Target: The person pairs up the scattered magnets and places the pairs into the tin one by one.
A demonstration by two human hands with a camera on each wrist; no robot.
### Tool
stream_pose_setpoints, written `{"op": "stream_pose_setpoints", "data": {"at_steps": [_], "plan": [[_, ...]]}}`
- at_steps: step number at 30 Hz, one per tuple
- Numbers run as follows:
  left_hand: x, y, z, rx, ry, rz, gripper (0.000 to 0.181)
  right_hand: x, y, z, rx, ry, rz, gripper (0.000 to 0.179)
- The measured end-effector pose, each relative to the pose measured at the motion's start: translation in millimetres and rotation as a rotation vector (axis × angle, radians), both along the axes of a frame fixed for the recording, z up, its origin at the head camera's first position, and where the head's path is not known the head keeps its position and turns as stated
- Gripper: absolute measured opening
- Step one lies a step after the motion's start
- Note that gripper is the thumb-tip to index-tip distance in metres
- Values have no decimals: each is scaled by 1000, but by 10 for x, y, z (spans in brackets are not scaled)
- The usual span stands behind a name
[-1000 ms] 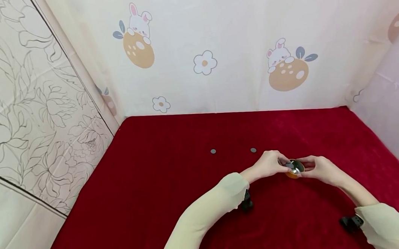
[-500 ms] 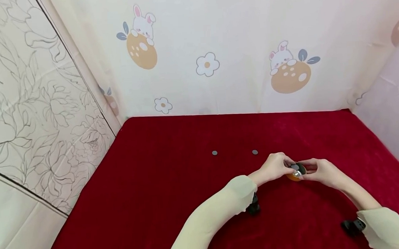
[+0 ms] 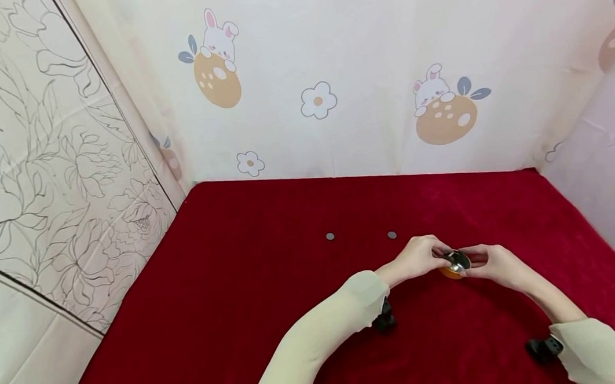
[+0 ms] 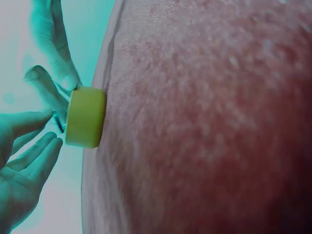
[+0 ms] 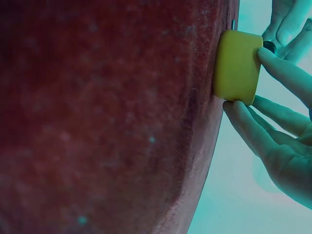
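Note:
A small round yellow bowl (image 3: 451, 274) with a shiny metallic inside stands on the red cloth, right of the middle. My right hand (image 3: 499, 263) grips its right side, thumb and fingers spread round the yellow wall (image 5: 238, 68). At the bowl's mouth my left hand (image 3: 420, 257) pinches a thin dark disc (image 4: 59, 123), seen nearly edge-on in the left wrist view. In the head view the fingers mostly hide this disc. Two flat grey coin-like discs, a left one (image 3: 330, 236) and a right one (image 3: 391, 234), lie on the cloth left of the bowl.
Red velvety cloth (image 3: 213, 278) covers the table. Behind it hangs a pale curtain (image 3: 362, 50) printed with rabbits and flowers. A panel with line-drawn flowers (image 3: 76, 163) stands along the left side.
Both hands stay at the bowl. The pinched disc showed its grey face over the bowl half a second ago and is now mostly out of sight in the head view. The view has shifted slightly.

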State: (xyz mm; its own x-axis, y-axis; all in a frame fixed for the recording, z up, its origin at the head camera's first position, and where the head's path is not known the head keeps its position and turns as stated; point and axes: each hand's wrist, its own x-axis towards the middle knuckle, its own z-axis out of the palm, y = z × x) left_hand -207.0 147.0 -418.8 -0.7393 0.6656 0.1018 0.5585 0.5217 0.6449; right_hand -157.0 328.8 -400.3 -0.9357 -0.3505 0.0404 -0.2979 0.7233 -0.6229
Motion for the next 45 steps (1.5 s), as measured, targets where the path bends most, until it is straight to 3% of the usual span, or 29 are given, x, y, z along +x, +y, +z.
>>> {"op": "stream_pose_setpoints", "data": {"at_steps": [5, 10, 19, 30, 45], "plan": [[-34, -131, 22, -16, -7, -27, 25, -11, -31, 27, 29, 40, 44, 45], [-85, -275, 49, -73, -15, -45, 24, -28, -105, 112, 98, 74, 20, 46], [-269, -640, 69, -93, -9, 2, 25, -222, -419, 207, 66, 101, 34, 43], [-478, -1192, 51, -85, -3, 105, 29, -498, -783, 118, 23, 52, 111, 39], [-702, -1792, -92, -102, -48, 187, 32, -784, -998, -113, -78, -36, 65, 40]]}}
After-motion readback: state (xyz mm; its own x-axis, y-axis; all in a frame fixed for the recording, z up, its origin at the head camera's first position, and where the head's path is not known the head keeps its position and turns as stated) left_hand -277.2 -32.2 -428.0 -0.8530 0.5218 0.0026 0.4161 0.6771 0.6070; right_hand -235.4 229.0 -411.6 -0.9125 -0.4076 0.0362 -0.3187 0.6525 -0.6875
